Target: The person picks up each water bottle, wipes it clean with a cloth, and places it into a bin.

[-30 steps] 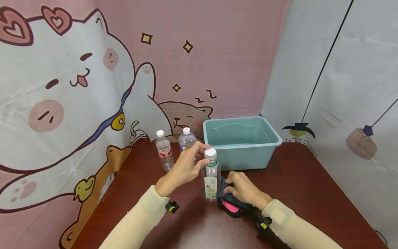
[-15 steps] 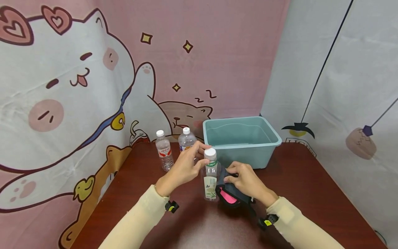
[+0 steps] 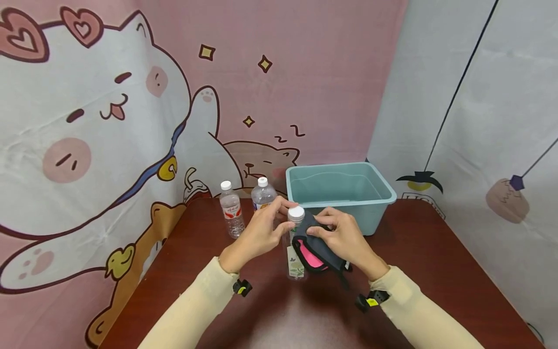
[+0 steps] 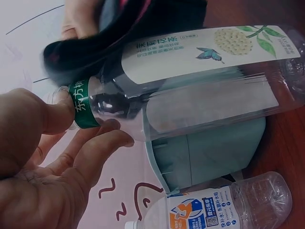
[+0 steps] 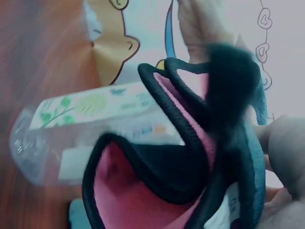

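Note:
A clear plastic bottle (image 3: pixel 296 264) with a white cap, green neck band and flower label stands upright on the table. My left hand (image 3: pixel 260 230) grips it round the neck, thumb on the near side, as the left wrist view shows (image 4: pixel 47 157). My right hand (image 3: pixel 344 237) pinches a dark grey fabric sleeve (image 3: pixel 322 246) with black trim and pink lining. In the head view, this sleeve is lifted off the table and tilted, covering the bottle's upper right side. Its mouth gapes pink in the right wrist view, in front of the bottle (image 5: pixel 86 114); the right fingers are partly hidden there.
Behind the hands stands a light blue-green plastic bin (image 3: pixel 344 213). To the left are a clear bottle (image 3: pixel 232 213) with a red and white label and another clear bottle (image 3: pixel 263 194), partly covered by my left hand. A printed curtain (image 3: pixel 331 87) hangs behind the brown table (image 3: pixel 418 271).
The right hand has raised the fabric sleeve off the table and brought it up and left against the bottle's upper part. The left hand keeps its hold on the bottle neck.

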`<state>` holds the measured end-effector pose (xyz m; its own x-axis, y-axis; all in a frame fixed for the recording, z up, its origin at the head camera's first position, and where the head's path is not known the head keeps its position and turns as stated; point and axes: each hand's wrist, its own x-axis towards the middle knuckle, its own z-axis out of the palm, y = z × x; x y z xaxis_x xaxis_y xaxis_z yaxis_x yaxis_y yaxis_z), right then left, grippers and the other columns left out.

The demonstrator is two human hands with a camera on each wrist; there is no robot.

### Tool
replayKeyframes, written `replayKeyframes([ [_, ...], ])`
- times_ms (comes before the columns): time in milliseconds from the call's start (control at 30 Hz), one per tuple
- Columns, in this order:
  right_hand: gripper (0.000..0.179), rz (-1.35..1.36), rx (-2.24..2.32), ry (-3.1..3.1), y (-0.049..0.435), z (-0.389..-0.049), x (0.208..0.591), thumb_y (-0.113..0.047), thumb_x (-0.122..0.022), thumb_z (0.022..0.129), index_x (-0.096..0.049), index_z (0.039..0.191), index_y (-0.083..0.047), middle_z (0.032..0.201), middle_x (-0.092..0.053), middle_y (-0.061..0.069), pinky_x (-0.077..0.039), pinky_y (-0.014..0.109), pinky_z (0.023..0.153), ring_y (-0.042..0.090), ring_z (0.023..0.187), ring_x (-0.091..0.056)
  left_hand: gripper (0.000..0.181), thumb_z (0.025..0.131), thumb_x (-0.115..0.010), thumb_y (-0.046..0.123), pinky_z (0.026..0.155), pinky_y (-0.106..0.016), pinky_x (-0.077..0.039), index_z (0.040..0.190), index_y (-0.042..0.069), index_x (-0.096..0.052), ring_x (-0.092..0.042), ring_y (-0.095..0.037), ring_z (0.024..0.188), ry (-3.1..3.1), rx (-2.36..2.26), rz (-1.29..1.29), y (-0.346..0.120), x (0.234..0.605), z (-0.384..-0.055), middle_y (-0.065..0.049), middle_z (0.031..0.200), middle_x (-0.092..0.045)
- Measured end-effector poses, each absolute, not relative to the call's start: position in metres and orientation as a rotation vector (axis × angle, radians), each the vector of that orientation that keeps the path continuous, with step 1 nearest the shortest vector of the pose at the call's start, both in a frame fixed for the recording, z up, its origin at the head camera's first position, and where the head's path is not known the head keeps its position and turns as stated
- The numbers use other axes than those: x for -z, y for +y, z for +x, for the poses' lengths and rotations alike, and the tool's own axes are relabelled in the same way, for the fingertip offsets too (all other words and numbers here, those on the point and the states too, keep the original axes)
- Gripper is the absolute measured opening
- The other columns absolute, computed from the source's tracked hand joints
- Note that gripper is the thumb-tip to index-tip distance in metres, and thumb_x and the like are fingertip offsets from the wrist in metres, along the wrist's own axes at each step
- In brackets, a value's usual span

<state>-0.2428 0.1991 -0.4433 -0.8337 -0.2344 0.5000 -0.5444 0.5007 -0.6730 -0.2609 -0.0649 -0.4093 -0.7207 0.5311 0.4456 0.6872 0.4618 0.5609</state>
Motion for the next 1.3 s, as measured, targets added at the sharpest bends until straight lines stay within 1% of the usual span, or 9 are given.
replayKeyframes([
  [267, 0.031, 0.625, -1.27, -2.339, 0.19, -0.246, 0.438, -0.018, -0.095, 0.099, -0.09, 0.128, -0.009, 0.104, -0.079, -0.001, -0.048, 0.024, 0.068, 0.013, 0.085, -0.059, 0.046, 0.107, -0.084, 0.006, 0.095, -0.036, -0.072, 0.147, 0.012, -0.062, -0.086, -0.025, 0.112, -2.481, 1.097, -1.054, -0.065, 0.408, -0.261, -0.011, 0.124, -0.082],
  [433, 0.03, 0.652, -1.227, -2.359, 0.189, -0.247, 0.437, -0.017, -0.094, 0.1, -0.09, 0.129, -0.01, 0.107, -0.08, 0.0, -0.052, 0.024, 0.07, 0.014, 0.09, -0.064, 0.046, 0.107, -0.085, 0.006, 0.093, -0.036, -0.072, 0.146, 0.012, -0.062, -0.086, -0.025, 0.11, -2.475, 1.114, -1.051, -0.066, 0.407, -0.261, -0.01, 0.122, -0.081],
  [567, 0.026, 0.696, -1.154, -2.378, 0.189, -0.247, 0.434, -0.014, -0.093, 0.1, -0.091, 0.125, -0.007, 0.107, -0.079, 0.004, -0.054, 0.024, 0.072, 0.016, 0.093, -0.068, 0.045, 0.107, -0.084, 0.007, 0.094, -0.038, -0.072, 0.146, 0.011, -0.062, -0.085, -0.025, 0.111, -2.474, 1.121, -1.065, -0.066, 0.407, -0.262, -0.011, 0.123, -0.08],
  [733, 0.018, 0.764, -1.057, -2.408, 0.189, -0.246, 0.428, -0.011, -0.091, 0.101, -0.091, 0.118, -0.005, 0.106, -0.077, 0.007, -0.051, 0.026, 0.072, 0.017, 0.089, -0.066, 0.045, 0.108, -0.085, 0.008, 0.094, -0.038, -0.073, 0.146, 0.011, -0.062, -0.086, -0.025, 0.111, -2.47, 1.114, -1.062, -0.066, 0.408, -0.262, -0.01, 0.124, -0.08],
  [867, 0.021, 0.801, -0.989, -2.483, 0.19, -0.246, 0.424, -0.011, -0.091, 0.102, -0.09, 0.122, -0.003, 0.106, -0.075, 0.006, -0.05, 0.026, 0.07, 0.013, 0.087, -0.064, 0.046, 0.107, -0.086, 0.009, 0.095, -0.04, -0.073, 0.147, 0.011, -0.063, -0.085, -0.025, 0.111, -2.477, 1.128, -1.049, -0.067, 0.409, -0.262, -0.011, 0.124, -0.08],
  [967, 0.029, 0.82, -0.933, -2.549, 0.193, -0.244, 0.423, -0.011, -0.091, 0.102, -0.088, 0.129, -0.001, 0.107, -0.074, 0.005, -0.05, 0.025, 0.068, 0.01, 0.087, -0.063, 0.046, 0.107, -0.086, 0.011, 0.098, -0.045, -0.073, 0.147, 0.012, -0.063, -0.085, -0.026, 0.112, -2.485, 1.141, -1.047, -0.068, 0.41, -0.262, -0.011, 0.124, -0.08],
  [1067, 0.034, 0.835, -0.896, -2.583, 0.197, -0.243, 0.426, -0.012, -0.091, 0.101, -0.086, 0.132, 0.0, 0.108, -0.073, 0.006, -0.052, 0.024, 0.069, 0.009, 0.088, -0.062, 0.046, 0.107, -0.085, 0.011, 0.1, -0.049, -0.072, 0.147, 0.011, -0.062, -0.085, -0.027, 0.113, -2.489, 1.156, -1.053, -0.068, 0.411, -0.262, -0.011, 0.126, -0.08],
  [1167, 0.034, 0.847, -0.906, -2.589, 0.202, -0.244, 0.43, -0.012, -0.092, 0.101, -0.086, 0.132, 0.001, 0.109, -0.074, 0.005, -0.054, 0.024, 0.07, 0.009, 0.089, -0.064, 0.046, 0.108, -0.085, 0.011, 0.101, -0.051, -0.072, 0.148, 0.012, -0.062, -0.085, -0.028, 0.115, -2.492, 1.166, -1.057, -0.068, 0.411, -0.262, -0.011, 0.127, -0.08],
  [1300, 0.031, 0.851, -0.928, -2.604, 0.209, -0.246, 0.441, -0.011, -0.093, 0.1, -0.088, 0.128, 0.001, 0.109, -0.076, 0.004, -0.058, 0.025, 0.073, 0.011, 0.092, -0.069, 0.047, 0.108, -0.085, 0.011, 0.101, -0.049, -0.072, 0.149, 0.012, -0.062, -0.085, -0.027, 0.115, -2.492, 1.159, -1.054, -0.068, 0.409, -0.261, -0.01, 0.128, -0.08],
])
